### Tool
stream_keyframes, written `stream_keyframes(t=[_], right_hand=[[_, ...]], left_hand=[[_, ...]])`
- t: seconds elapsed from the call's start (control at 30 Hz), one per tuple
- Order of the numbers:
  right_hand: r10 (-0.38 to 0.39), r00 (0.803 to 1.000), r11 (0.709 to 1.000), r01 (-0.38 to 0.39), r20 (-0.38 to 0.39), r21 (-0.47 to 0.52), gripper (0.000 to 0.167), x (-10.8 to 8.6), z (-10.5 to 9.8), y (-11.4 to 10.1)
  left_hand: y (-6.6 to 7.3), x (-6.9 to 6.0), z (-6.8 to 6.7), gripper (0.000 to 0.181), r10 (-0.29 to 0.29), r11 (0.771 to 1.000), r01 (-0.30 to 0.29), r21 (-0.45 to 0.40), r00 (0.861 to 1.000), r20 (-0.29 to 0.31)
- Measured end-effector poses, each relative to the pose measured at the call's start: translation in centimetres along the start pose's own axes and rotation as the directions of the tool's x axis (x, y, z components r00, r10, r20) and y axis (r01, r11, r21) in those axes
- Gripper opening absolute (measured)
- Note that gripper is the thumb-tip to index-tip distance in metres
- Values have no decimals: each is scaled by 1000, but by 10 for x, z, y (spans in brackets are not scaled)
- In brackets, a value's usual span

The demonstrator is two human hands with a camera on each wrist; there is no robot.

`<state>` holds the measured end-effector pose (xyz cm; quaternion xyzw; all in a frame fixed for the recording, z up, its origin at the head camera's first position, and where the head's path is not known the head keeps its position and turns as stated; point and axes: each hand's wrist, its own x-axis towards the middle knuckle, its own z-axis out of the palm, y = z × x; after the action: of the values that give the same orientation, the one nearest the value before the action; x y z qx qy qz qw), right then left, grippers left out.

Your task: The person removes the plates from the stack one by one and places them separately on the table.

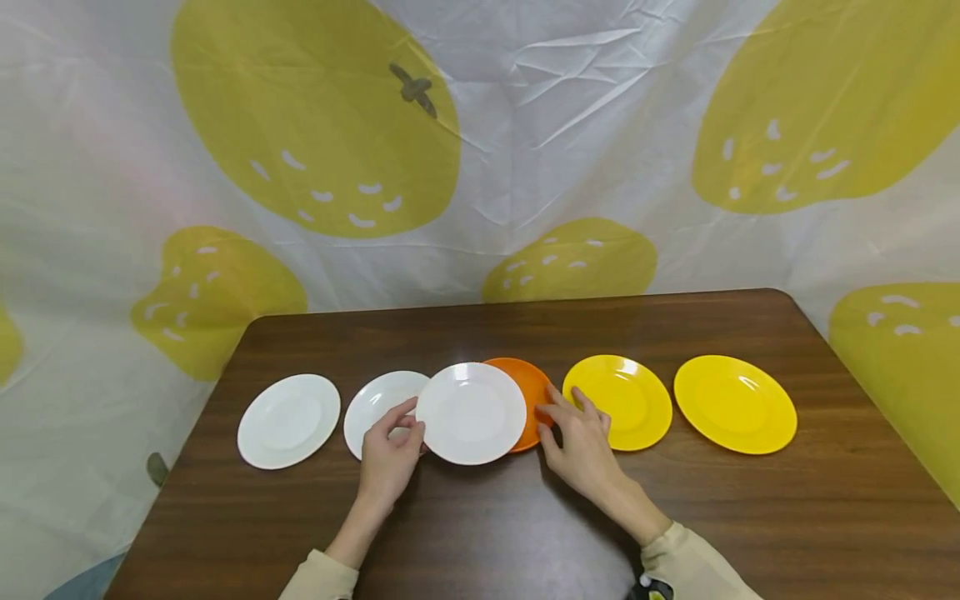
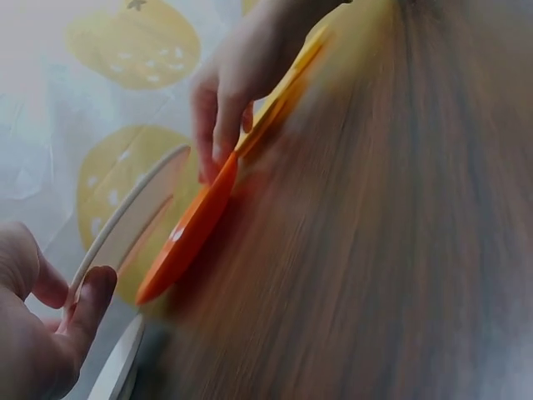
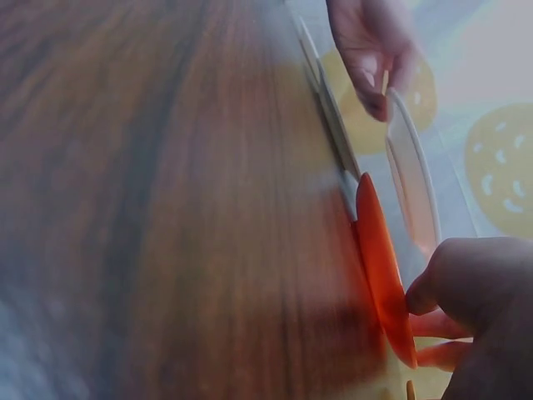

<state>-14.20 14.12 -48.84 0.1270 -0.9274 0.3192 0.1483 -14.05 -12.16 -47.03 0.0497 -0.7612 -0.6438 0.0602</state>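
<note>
My left hand (image 1: 392,454) pinches the left rim of a white plate (image 1: 471,413) between thumb and fingers. This plate is raised off the table and partly covers an orange plate (image 1: 531,392), with a gap between them in both wrist views. At the orange plate's right rim, the fingertips of my right hand (image 1: 585,446) touch it, fingers spread and only slightly bent. Behind the left hand lies a second white plate (image 1: 378,406), partly hidden. Just beyond the right fingers is a yellow plate (image 1: 630,404).
Another white plate (image 1: 288,421) lies at the left, and another yellow plate (image 1: 735,404) at the right. All lie in a row on a dark wooden table (image 1: 495,533). A lemon-patterned cloth (image 1: 525,167) hangs behind the table.
</note>
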Motion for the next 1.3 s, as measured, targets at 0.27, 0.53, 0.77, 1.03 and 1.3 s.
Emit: stream_keyframes(t=[0.27,0.53,0.77,1.03,1.3], right_hand=[[6,1000,1000,-6,19,-13,24,0,0,0],[11,999,1000,-10,31,-26,25,0,0,0],[12,999,1000,-11,29,-29,25,-1,0,0],[14,999,999,-13,29,-41,25,-1,1,0],[7,1000,999,-6,29,-37,26,-1,1,1]], left_hand=[[-3,1,-23,33,-24,1000,23,-14,998,-53],[-3,1,-48,34,-53,998,50,-32,994,-95],[-3,0,-72,34,-103,995,104,-2,985,-138],[-4,0,-91,36,-120,992,124,17,979,-168],[-3,-3,-105,35,-121,992,124,5,972,-201]])
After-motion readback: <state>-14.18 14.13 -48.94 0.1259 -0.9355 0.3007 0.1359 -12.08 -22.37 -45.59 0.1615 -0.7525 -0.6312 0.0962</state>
